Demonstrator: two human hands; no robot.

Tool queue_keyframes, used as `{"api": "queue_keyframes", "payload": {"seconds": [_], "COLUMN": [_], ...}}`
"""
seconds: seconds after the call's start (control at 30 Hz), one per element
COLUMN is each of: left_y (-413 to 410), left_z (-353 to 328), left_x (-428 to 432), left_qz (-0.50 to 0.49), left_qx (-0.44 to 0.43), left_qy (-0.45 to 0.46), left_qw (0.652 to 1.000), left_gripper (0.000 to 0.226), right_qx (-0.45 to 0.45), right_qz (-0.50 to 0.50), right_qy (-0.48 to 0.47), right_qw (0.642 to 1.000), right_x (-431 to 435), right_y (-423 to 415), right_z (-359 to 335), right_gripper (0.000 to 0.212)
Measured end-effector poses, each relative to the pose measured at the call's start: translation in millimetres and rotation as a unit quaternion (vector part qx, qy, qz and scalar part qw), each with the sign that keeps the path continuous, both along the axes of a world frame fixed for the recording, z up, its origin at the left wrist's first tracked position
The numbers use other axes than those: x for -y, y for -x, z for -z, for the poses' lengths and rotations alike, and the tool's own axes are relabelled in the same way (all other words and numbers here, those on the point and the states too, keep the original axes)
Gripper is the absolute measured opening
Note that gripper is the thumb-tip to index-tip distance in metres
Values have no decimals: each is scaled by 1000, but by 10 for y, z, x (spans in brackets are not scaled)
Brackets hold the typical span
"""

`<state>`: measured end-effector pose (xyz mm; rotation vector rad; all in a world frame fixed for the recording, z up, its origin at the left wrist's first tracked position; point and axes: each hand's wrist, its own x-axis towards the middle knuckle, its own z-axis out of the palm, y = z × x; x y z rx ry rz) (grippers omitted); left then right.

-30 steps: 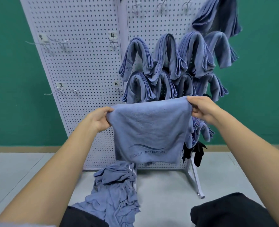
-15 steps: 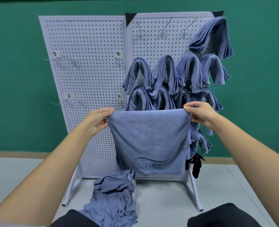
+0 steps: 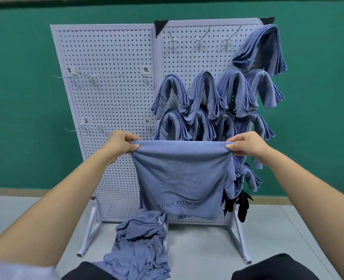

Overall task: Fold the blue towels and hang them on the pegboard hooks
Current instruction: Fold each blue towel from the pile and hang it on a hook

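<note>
Pinching towel [image 3: 179, 174] by top corners with left hand [image 3: 121, 144] and right hand [image 3: 247, 146], mid-fold; next, likely closing hands together, then hook [image 3: 201, 38] above them

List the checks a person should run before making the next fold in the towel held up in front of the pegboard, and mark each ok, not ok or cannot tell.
1. Left hand pinches the top left corner of the held towel: ok.
2. Right hand pinches the top right corner: ok.
3. Top edge stretched roughly level between the hands: ok.
4. Hidden rear layer lined up with the front: cannot tell.
5. Bottom edge clear of the pile of unfolded towels: cannot tell, they overlap in this view.
6. Empty hooks left on the pegboard: ok.
</note>
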<state>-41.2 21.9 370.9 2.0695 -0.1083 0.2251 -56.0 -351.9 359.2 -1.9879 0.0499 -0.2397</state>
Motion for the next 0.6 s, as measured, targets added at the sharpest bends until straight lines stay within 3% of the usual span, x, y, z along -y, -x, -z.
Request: {"api": "queue_keyframes", "payload": {"seconds": [0.1,0.17,0.23,0.33,0.4,0.5,0.6], "left_y": [-29,-52,-78,-72,-35,-29,-86], "left_z": [24,42,76,110,135,253,527], "left_x": [-13,-40,-76,-126,-136,-142,-96], "left_qz": [-13,-25,-26,8,64,100,37], "left_qx": [62,74,66,1,-62,-161,-238], "left_qy": [-175,-207,-181,-58,85,296,375], "left_qw": [983,975,981,998,992,936,895], "left_gripper": [12,9,13,16,16,12,11], "right_qx": [13,24,40,57,38,-5,-44], "right_qz": [29,37,47,46,3,-51,-20], "right_qy": [67,107,155,119,-10,-202,-219], "right_qw": [997,993,986,990,999,978,974], "right_x": [28,60,98,139,134,98,32], "right_y": [-13,-13,-5,33,92,139,119], "right_z": [21,30,44,70,98,228,479], "right_gripper": [9,6,4,4,4,9,11]}}
